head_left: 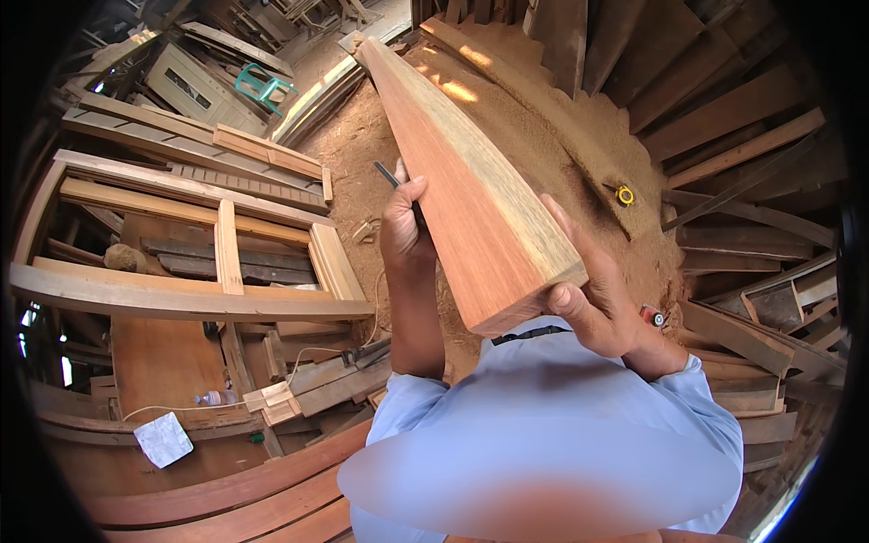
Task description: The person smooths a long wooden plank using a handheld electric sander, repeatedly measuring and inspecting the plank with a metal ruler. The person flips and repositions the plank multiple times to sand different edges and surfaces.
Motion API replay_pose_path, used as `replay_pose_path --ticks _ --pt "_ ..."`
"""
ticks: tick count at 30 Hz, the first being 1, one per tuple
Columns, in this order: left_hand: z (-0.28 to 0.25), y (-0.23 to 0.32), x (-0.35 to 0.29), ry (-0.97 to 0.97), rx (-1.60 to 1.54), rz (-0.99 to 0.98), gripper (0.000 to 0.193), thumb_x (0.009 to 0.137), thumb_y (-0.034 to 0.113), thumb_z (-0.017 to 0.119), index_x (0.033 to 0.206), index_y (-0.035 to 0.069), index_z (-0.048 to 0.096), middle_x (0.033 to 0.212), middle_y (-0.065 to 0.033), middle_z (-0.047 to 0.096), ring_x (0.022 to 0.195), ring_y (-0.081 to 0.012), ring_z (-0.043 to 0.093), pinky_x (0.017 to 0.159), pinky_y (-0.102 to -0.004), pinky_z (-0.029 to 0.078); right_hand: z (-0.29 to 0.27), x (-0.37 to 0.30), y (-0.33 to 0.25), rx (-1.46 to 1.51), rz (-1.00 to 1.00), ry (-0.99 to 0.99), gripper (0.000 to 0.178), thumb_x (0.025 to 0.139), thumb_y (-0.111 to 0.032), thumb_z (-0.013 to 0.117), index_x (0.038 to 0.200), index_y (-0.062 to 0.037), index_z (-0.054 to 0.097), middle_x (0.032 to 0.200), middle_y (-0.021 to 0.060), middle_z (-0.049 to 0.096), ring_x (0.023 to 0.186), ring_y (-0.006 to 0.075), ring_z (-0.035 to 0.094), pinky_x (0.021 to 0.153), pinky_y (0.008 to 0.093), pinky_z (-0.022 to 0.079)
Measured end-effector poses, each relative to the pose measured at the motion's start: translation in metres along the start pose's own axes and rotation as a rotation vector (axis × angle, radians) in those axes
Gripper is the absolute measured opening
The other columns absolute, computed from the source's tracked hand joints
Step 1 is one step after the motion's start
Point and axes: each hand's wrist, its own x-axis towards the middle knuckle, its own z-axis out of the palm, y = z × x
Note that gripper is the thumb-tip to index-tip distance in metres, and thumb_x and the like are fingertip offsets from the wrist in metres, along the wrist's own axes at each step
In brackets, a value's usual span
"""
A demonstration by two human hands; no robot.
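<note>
A long, thick wooden beam, reddish on one side and pale yellow along the other, stretches from near my body toward the far end of the room. My right hand wraps round its near right corner, thumb by the end face. Against the beam's left side, my left hand is closed, with a dark, slim pencil-like stick poking out between thumb and fingers. The left fingers under the beam are partly hidden.
Sawdust covers the floor, where a yellow tape measure lies on a board. A wooden frame stands at left, near a green plastic chair. Planks are stacked along the right. A white sheet lies lower left.
</note>
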Motion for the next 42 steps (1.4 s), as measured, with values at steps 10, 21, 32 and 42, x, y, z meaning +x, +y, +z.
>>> replay_pose_path --ticks 10,21,32,42 --pt "-0.125 -0.114 -0.076 0.346 0.136 -0.101 0.1 0.073 0.003 0.053 0.163 0.015 0.011 0.149 -0.0195 0.043 0.127 -0.0339 0.055 0.102 -0.0454 0.053 0.001 -0.095 0.103 -0.109 0.771 -0.204 0.09 0.098 -0.034 0.059 0.157 0.0081 0.007 0.162 0.0295 0.02 0.152 0.0348 0.021 0.122 0.039 0.019" --pt "-0.157 -0.118 -0.098 0.427 0.05 -0.182 0.101 0.071 0.008 0.058 0.162 0.018 0.016 0.155 -0.01 0.038 0.136 -0.03 0.046 0.113 -0.0452 0.042 -0.078 -0.032 0.183 -0.119 0.898 -0.528 0.067 0.098 -0.044 0.059 0.145 0.0035 0.047 0.135 0.0282 0.06 0.126 0.0351 0.058 0.108 0.04 0.044" --pt "-0.159 -0.109 -0.076 0.586 0.142 -0.24 0.1 0.067 0.006 0.063 0.159 0.013 0.025 0.149 -0.0122 0.046 0.133 -0.0301 0.05 0.113 -0.0447 0.044 -0.314 -0.055 0.46 -1.427 1.25 0.136 0.084 0.088 -0.039 0.069 0.154 -0.0035 0.031 0.152 0.0272 0.042 0.141 0.0462 0.04 0.115 0.0542 0.035" --pt "-0.169 -0.126 -0.079 0.694 -0.01 -0.262 0.093 0.077 0.013 0.067 0.159 0.014 0.023 0.146 -0.012 0.05 0.131 -0.0297 0.052 0.11 -0.045 0.045 -0.401 -0.085 0.524 -1.264 1.281 0.207 0.101 0.081 -0.033 0.079 0.16 -0.0262 0.017 0.158 0.0295 0.028 0.139 0.052 0.038 0.113 0.0534 0.038"
